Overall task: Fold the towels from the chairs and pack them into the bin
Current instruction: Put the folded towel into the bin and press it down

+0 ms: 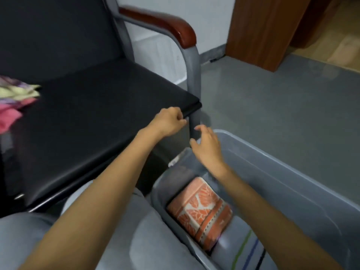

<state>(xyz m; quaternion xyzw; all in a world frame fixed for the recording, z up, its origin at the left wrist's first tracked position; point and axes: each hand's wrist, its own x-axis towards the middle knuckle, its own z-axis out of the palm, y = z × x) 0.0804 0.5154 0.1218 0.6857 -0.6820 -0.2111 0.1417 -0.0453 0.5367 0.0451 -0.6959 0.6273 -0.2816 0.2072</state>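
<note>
The unfolded towels lie crumpled at the far left of the chair seat, well apart from both hands. The left hand, curled on nothing by the seat's right corner, is the nearer. The right hand hovers loosely spread over the bin, which holds folded towels.

The heap of towels at the left edge of the chair seat is smeared by blur and cut off by the picture's left edge, so how many lie there cannot be told. The left grip, fingers curled at the seat's front right corner, hides whether it holds anything. The bin runs out past the right and bottom edges. Inside it, the striped towel is cut by the bottom edge and partly covered by the right forearm; the bin's near wall hides part of the orange towel.
</note>
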